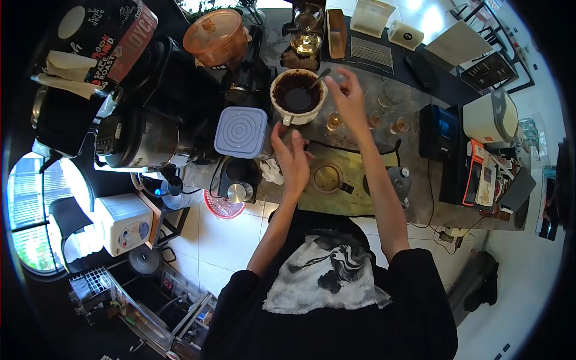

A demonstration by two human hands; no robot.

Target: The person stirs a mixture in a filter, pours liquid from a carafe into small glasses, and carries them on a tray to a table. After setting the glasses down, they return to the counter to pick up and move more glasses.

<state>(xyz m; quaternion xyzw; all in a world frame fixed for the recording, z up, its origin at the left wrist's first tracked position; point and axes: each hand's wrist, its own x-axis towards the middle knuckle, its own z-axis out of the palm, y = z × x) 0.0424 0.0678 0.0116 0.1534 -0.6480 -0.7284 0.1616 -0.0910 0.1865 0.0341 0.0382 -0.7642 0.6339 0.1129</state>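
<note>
A white coffee dripper (292, 117) with a small handle holds dark, wet coffee, and its inner wall is stained brown. A spoon (324, 74) leans in it, its handle over the right rim. My right hand (348, 99) is just right of the dripper, thumb and fingers apart, fingertips close to the spoon handle. Below the dripper's handle is my left hand (293, 162), its fingers spread and fingertips near the handle. Nothing shows in either hand. A round glass vessel (327, 178) with a dark handle stands on a yellow-green mat (312, 202) between my forearms.
A grey-lidded container (241, 132) and a crumpled white cloth (272, 171) lie left of my hands. Small glasses (399, 125) with amber liquid stand to the right. A kettle (398, 183) is beside my right forearm. A black device (441, 133) stands farther right.
</note>
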